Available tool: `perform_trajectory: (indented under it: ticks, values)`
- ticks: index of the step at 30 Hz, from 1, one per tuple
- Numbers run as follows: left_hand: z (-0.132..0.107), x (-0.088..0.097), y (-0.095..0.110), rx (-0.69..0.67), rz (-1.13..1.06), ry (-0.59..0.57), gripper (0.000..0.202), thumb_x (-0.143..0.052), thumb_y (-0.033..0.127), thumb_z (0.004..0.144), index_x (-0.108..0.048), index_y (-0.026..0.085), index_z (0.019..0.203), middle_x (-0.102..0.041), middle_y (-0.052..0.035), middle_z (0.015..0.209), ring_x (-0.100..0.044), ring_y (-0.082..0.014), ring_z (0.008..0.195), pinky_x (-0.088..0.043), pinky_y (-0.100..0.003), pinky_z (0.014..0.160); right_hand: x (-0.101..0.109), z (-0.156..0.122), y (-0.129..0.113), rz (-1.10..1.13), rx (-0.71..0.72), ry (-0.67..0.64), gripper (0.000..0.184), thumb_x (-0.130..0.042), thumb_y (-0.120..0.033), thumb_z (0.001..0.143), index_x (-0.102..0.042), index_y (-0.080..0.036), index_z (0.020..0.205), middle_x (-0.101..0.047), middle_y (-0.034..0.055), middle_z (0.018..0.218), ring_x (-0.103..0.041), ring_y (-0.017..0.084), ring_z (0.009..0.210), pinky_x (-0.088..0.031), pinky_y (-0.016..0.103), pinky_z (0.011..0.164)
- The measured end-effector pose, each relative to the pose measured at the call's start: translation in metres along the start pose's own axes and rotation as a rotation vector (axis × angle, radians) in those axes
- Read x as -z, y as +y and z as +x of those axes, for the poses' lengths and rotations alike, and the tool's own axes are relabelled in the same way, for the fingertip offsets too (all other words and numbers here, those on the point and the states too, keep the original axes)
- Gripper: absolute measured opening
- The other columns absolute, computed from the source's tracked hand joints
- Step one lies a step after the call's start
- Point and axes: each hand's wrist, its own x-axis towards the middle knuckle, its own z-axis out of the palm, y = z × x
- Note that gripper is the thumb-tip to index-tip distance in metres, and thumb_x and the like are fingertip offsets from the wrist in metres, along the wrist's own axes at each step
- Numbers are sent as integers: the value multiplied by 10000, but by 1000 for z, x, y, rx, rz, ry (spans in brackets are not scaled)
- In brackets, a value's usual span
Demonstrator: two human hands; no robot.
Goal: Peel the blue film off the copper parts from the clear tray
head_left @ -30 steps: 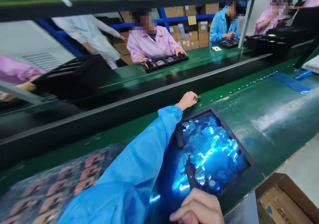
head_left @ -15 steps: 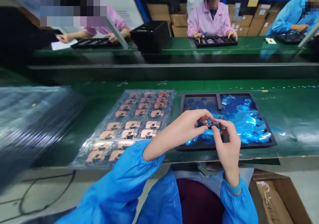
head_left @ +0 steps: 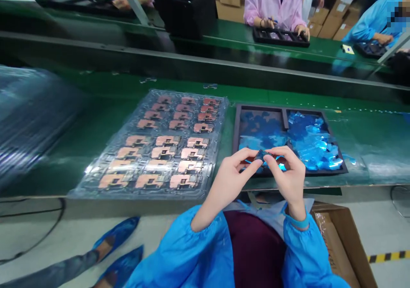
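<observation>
My left hand (head_left: 238, 168) and my right hand (head_left: 285, 168) meet over the front edge of a black divided tray (head_left: 236, 128). Between their fingertips they pinch a small dark circuit board (head_left: 261, 155), partly covered by the fingers. Blue film pieces (head_left: 315, 145) lie heaped in the tray's right compartment, and more lie in the left one behind my hands. Left of my hands, a clear plastic blister tray (head_left: 209, 175) carries rows of copper-coloured circuit boards (head_left: 163, 152).
Stacked clear plastic trays (head_left: 28, 126) stand at the far left of the green bench. An open cardboard box (head_left: 350, 241) sits on the floor at right. Across the bench, people handle black trays (head_left: 282, 37). Another person's feet in blue shoe covers (head_left: 120, 234) show at lower left.
The camera has tilted down and turned. My hands have drawn closer together, and the board between them is turned and now more hidden by my fingers.
</observation>
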Motion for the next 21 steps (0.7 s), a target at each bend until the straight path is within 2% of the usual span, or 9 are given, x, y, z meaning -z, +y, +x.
perform_trajectory:
  ticks: [4, 7, 10, 13, 14, 16, 19, 21]
  values:
    - [-6, 0, -8, 19, 25, 40, 219, -755, 339, 917, -817, 220, 1090, -835, -46, 1068, -780, -244, 986, -633, -332, 937, -8, -1, 4, -10, 15, 49, 139, -702, -292, 1017, -795, -222, 939, -795, 59, 931, -734, 196, 835, -597, 328, 724]
    - [-8, 2, -15, 21, 52, 81, 200, -766, 355, 910, -834, 218, 1039, -848, -44, 1029, -791, -254, 939, -656, -347, 900, -11, -3, 6, -28, 4, 11, 244, -625, -308, 1066, -799, -219, 920, -794, 58, 898, -728, 192, 791, -603, 346, 750]
    - [-10, 4, -20, 36, 32, 76, 214, -782, 379, 901, -845, 216, 1024, -854, -45, 1014, -800, -256, 907, -675, -355, 880, -11, -3, 8, -22, 11, -30, 209, -660, -301, 1051, -797, -218, 917, -794, 52, 903, -729, 189, 793, -596, 329, 736]
    - [-11, 4, -26, 68, -21, 47, 243, -800, 396, 890, -853, 219, 1048, -856, -49, 1016, -812, -259, 883, -693, -360, 850, -12, -3, 11, -61, 22, -28, 237, -653, -296, 1060, -783, -212, 880, -758, 31, 811, -712, 176, 732, -593, 323, 732]
    - [-12, 4, -28, 76, -39, 48, 249, -804, 397, 886, -853, 218, 1052, -856, -51, 1018, -815, -261, 882, -697, -361, 844, -13, -3, 12, -88, 28, -25, 270, -615, -298, 1081, -786, -212, 890, -748, 31, 801, -713, 178, 733, -598, 329, 745]
    - [-12, 2, -33, 81, -58, 71, 262, -810, 389, 880, -849, 213, 1070, -856, -55, 1037, -818, -260, 895, -699, -360, 854, -16, -4, 14, -161, 70, -8, 280, -564, -304, 1106, -811, -214, 1008, -762, 64, 902, -733, 198, 827, -613, 349, 780]
    - [-12, 0, -38, 64, -59, 108, 297, -803, 375, 886, -839, 213, 1132, -854, -58, 1069, -817, -250, 933, -690, -351, 883, -19, -9, 16, -323, 213, 55, 225, -634, -288, 1078, -819, -236, 1195, -738, 110, 1067, -713, 227, 971, -615, 374, 804]
    - [-13, 1, -38, 65, -78, 92, 327, -800, 382, 893, -835, 214, 1171, -853, -66, 1111, -816, -252, 975, -687, -350, 903, -19, -13, 18, -426, 295, 84, 205, -681, -258, 1054, -833, -267, 1191, -712, 95, 1024, -687, 218, 922, -602, 373, 777]
